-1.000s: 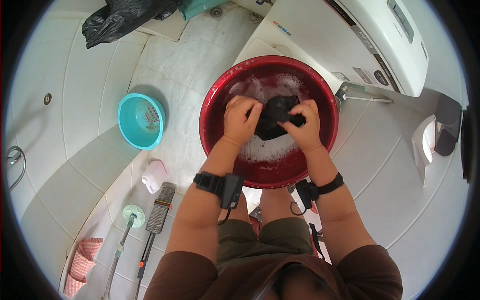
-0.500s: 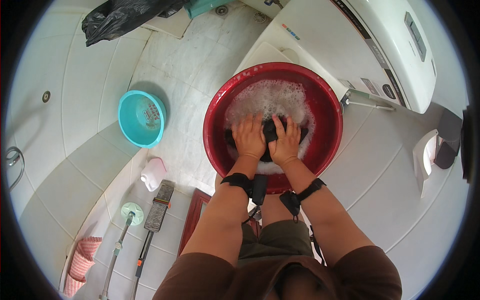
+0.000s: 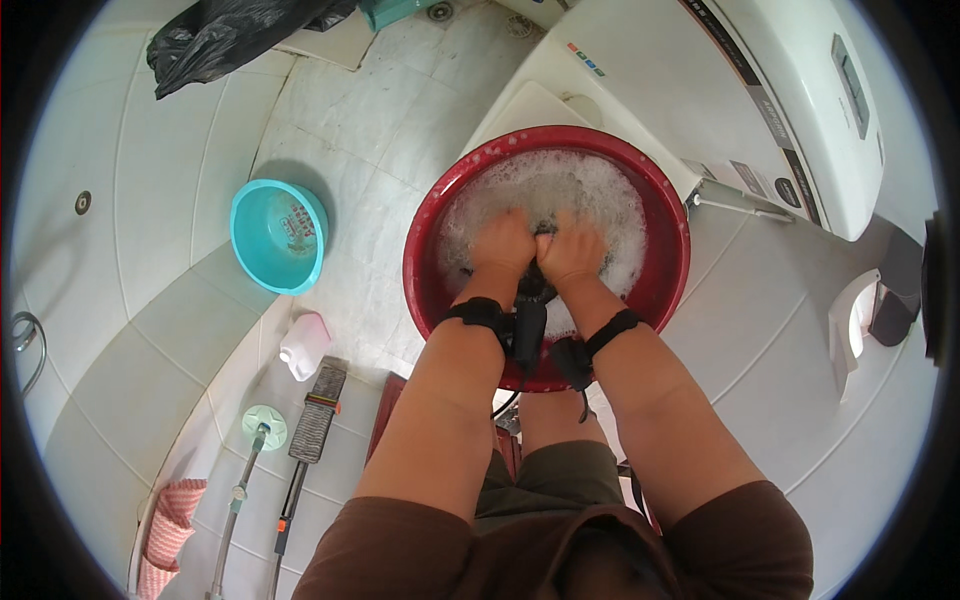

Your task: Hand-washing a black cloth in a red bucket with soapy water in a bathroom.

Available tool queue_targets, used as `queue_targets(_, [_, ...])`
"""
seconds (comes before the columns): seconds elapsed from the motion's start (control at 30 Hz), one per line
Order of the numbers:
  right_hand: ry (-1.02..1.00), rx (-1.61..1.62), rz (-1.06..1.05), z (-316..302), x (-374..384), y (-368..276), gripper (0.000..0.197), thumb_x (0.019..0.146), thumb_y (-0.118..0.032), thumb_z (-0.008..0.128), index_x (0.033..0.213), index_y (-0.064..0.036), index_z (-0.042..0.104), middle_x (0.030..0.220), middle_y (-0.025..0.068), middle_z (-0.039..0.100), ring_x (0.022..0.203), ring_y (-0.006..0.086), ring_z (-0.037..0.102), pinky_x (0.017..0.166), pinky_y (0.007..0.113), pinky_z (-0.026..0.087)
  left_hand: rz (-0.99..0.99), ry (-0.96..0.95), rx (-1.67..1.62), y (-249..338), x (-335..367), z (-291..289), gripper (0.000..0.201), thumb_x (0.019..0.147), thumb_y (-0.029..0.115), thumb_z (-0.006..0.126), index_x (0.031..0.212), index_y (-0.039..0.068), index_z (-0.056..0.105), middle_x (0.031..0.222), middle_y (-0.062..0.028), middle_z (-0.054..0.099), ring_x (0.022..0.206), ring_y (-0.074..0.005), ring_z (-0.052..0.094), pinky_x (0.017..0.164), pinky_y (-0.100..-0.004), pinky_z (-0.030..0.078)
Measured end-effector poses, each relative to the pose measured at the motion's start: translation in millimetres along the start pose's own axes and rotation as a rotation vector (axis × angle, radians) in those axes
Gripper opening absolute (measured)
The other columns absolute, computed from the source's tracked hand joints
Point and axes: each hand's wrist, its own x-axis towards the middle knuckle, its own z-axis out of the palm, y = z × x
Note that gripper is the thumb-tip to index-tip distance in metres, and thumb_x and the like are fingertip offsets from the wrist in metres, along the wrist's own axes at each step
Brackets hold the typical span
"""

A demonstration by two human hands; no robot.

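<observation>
A wide red basin (image 3: 428,210) holds water topped with white suds (image 3: 590,180). Inside it, my left hand (image 3: 503,243) and my right hand (image 3: 573,249) press close together, thumbs nearly touching, with fingers curled into the foam. Both hands grip a wet black cloth (image 3: 533,287), which shows between and just below them; the rest of it is under the suds and my hands. The fingertips are slightly blurred and partly sunk in the foam. Black straps with small dark boxes circle both wrists.
A white appliance (image 3: 690,110) stands beyond the basin on the right. On the left are a turquoise basin (image 3: 240,235), a pinkish-white jug (image 3: 304,346), a flat mop (image 3: 318,415) and a pole with a round green head (image 3: 264,427). A black plastic bag (image 3: 225,40) lies at the far left.
Both hands have pushed farther forward into the suds, going from spread fingers lying on the black cloth to curled fingers gripping it. The foam has spread and covers more of the cloth.
</observation>
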Motion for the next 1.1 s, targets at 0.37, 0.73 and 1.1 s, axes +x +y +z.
queue_targets(0.37, [0.055,0.628,-0.257,-54.4,17.8,35.2,0.037,0.067,-0.024,0.057,0.098,-0.0037,0.06,0.1,0.0186,0.058,0.096,0.0323,0.055,0.084,0.037,0.044,0.191,0.091,-0.361,4.7,5.8,-47.5,0.025,0.082,0.028,0.054,0.087,0.005,0.064,0.093,-0.0147,0.063,0.086,-0.0353,0.059,0.076,-0.0429,0.046])
queue_targets(0.73, [0.055,0.408,-0.613,-61.3,-39.7,46.1,0.045,0.055,-0.009,0.064,0.1,-0.0071,0.058,0.1,0.0141,0.049,0.098,0.0353,0.047,0.089,0.041,0.039,0.703,0.302,-0.44,-25.9,-53.9,-39.9,0.008,0.074,0.013,0.063,0.079,0.007,0.061,0.075,-0.0073,0.058,0.082,-0.0275,0.054,0.079,-0.0389,0.038])
queue_targets(1.1, [0.2,0.115,-0.286,-2.0,-31.8,25.4,0.057,0.077,-0.035,0.058,0.13,-0.0204,0.04,0.134,0.0172,0.03,0.123,0.0405,0.026,0.102,0.053,0.019,0.201,0.382,-0.051,-10.1,-50.0,17.0,0.051,0.076,0.024,0.058,0.126,0.021,0.046,0.124,-0.0072,0.04,0.122,-0.028,0.034,0.101,-0.0564,0.021])
